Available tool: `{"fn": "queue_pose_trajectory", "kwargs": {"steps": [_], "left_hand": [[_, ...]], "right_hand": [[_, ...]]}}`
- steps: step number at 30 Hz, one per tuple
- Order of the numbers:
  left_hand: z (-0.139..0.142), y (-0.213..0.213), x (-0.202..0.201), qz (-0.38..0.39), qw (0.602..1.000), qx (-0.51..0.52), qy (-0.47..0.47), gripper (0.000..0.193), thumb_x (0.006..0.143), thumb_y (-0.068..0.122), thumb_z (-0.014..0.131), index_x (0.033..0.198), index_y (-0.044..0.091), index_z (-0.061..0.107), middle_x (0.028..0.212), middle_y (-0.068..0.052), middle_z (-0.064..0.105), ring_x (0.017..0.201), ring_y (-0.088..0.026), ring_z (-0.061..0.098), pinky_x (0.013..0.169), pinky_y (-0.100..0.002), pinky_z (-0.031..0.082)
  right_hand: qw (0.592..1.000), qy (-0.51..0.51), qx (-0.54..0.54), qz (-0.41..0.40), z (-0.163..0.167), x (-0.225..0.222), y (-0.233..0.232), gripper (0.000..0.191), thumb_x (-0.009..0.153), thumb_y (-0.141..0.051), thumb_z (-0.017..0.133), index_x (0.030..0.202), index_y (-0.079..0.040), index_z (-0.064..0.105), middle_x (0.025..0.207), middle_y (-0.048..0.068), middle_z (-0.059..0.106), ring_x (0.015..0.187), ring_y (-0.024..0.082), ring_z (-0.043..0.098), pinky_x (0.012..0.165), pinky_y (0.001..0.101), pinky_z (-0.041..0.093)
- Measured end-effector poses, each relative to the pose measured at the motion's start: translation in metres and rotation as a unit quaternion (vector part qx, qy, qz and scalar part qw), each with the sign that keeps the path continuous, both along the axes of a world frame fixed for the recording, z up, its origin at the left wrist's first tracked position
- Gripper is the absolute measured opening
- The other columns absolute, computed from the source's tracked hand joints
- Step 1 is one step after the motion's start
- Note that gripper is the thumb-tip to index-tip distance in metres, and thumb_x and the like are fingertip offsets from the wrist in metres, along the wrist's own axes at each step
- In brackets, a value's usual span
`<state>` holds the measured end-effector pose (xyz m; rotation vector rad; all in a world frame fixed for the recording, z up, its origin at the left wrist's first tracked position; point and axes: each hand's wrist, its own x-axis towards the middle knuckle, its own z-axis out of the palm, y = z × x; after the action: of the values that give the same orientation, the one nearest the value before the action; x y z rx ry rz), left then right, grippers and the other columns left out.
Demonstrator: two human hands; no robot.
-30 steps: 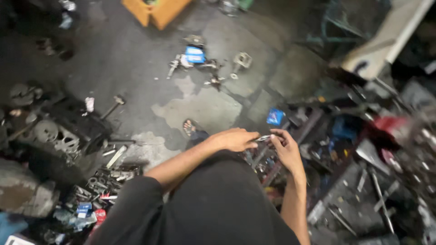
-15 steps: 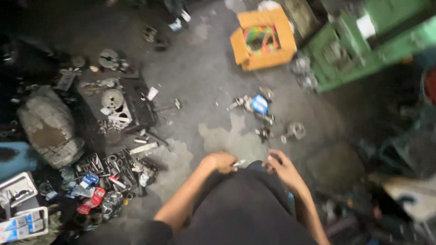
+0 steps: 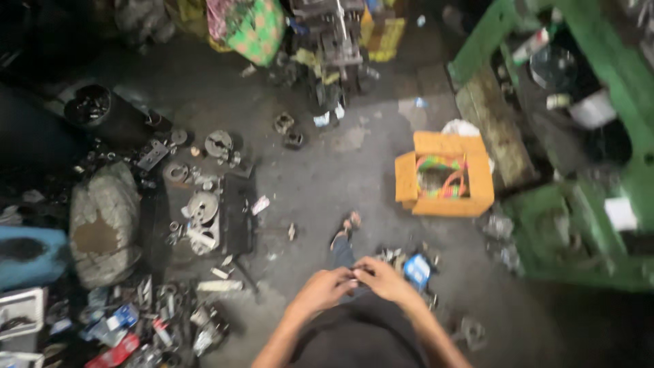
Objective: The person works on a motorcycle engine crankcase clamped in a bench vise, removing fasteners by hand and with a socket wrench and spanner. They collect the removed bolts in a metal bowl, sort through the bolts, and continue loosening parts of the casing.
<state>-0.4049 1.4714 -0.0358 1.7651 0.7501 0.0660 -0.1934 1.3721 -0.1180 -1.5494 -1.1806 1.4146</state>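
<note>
Head view, only one. My left hand (image 3: 321, 289) and right hand (image 3: 383, 279) meet in front of me, fingertips pressed together on a small dark part (image 3: 354, 276). It's too blurred to say what it is, and I can't tell which hand really has the pinch. The part sits between the two hands, above my foot in a sandal (image 3: 346, 230) and the concrete floor (image 3: 327, 170).

Risk, as I judge it: the part is tiny and the grip is fingertip only, so a slip drops it straight down. Just beside my right hand lies a blue packet (image 3: 416, 269) among loose metal bits, and toward the floor's left edge a pile of scrap parts (image 3: 157, 320) spreads out. Anything that falls there gets lost in the clutter.

Orange box (image 3: 446, 174) with coloured wires sits well apart, toward the green machine (image 3: 599, 204) on the right. Engine pieces (image 3: 204, 204) lie left of my foot. Dim light plus motion blur: easy to misjudge the grip.
</note>
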Motion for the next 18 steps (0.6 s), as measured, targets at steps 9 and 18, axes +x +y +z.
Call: {"fn": "queue_pose_trajectory", "kwargs": {"steps": [9, 18], "left_hand": [[-0.002, 0.25, 0.172, 0.285, 0.937, -0.081, -0.184, 0.025, 0.095, 0.016, 0.071, 0.115, 0.0, 0.069, 0.104, -0.01, 0.081, 0.095, -0.012, 0.075, 0.082, -0.028, 0.058], [-0.02, 0.428, 0.28, 0.4, 0.832, -0.308, -0.231, 0.033, 0.103, 0.025, 0.056, 0.121, 0.0, 0.066, 0.112, -0.008, 0.077, 0.104, -0.015, 0.07, 0.092, -0.029, 0.055]], "right_hand": [[0.98, 0.159, 0.0, -0.122, 0.068, 0.131, 0.266, 0.022, 0.102, -0.015, 0.06, 0.121, -0.003, 0.06, 0.09, 0.005, 0.07, 0.075, 0.01, 0.065, 0.063, 0.0255, 0.053], [0.972, 0.134, -0.02, -0.19, 0.063, 0.208, 0.479, 0.026, 0.1, -0.013, 0.064, 0.124, -0.007, 0.058, 0.086, 0.003, 0.065, 0.065, 0.009, 0.056, 0.056, 0.0271, 0.047]]}}
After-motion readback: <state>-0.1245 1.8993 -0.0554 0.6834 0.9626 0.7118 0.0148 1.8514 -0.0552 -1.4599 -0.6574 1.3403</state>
